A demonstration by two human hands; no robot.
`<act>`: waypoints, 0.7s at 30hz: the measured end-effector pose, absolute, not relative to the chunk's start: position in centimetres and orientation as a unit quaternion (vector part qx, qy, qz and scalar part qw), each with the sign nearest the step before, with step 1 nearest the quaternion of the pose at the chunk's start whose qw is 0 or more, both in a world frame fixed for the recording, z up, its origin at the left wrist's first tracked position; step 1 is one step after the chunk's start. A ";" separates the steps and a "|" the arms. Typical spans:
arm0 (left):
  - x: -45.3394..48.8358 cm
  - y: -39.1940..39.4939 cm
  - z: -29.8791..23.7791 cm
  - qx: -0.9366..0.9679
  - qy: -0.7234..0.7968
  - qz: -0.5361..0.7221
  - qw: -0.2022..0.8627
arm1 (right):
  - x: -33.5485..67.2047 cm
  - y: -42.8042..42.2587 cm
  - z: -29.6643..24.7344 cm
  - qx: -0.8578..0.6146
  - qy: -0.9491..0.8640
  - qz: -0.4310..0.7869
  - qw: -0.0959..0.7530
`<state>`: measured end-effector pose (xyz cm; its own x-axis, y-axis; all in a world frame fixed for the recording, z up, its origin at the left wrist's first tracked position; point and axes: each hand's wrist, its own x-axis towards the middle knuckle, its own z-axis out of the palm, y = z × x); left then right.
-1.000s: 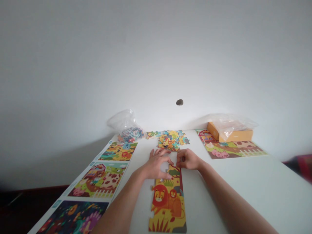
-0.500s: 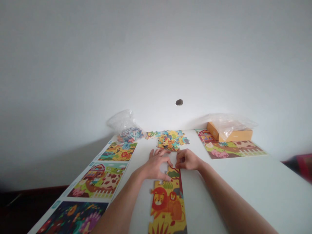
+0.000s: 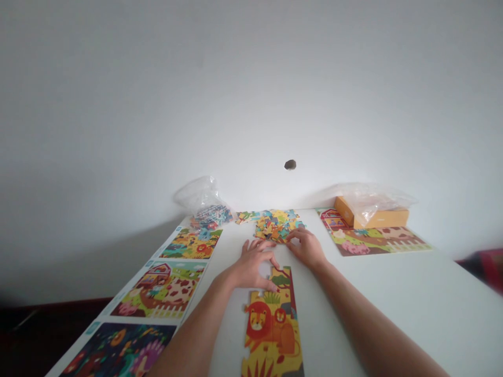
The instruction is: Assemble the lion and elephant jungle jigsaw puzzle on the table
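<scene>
A partly joined lion puzzle [image 3: 272, 324] lies on the white table [image 3: 393, 303] in front of me. My left hand [image 3: 253, 264] rests at its far left end, fingers spread and curved, thumb touching the top piece. My right hand [image 3: 306, 246] reaches beyond the puzzle to the near edge of a heap of loose puzzle pieces [image 3: 277, 222]. Its fingers are bent over the heap's edge; whether they hold a piece is hidden.
Three picture sheets [image 3: 161, 288] lie in a row along the table's left edge. A plastic bag of pieces [image 3: 204, 207] sits at the back left. At the back right, an orange box in plastic wrap [image 3: 371, 212] rests on a farm puzzle [image 3: 373, 238].
My right hand left the top piece of the lion puzzle and moved away from me to the loose heap. The left hand stayed in place.
</scene>
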<state>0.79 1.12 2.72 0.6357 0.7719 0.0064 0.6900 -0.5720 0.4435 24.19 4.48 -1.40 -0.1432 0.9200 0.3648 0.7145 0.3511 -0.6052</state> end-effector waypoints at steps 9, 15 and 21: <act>0.6 1.4 2.1 0.884 0.407 0.111 0.200 | 24.1 4.9 -2.1 -0.541 -0.754 0.147 0.341; 0.7 1.3 2.3 0.886 0.404 0.110 0.198 | 24.1 5.0 -2.2 -0.544 -0.759 0.143 0.328; 0.7 1.2 2.6 0.884 0.406 0.103 0.208 | 24.1 4.9 -2.1 -0.548 -0.758 0.144 0.324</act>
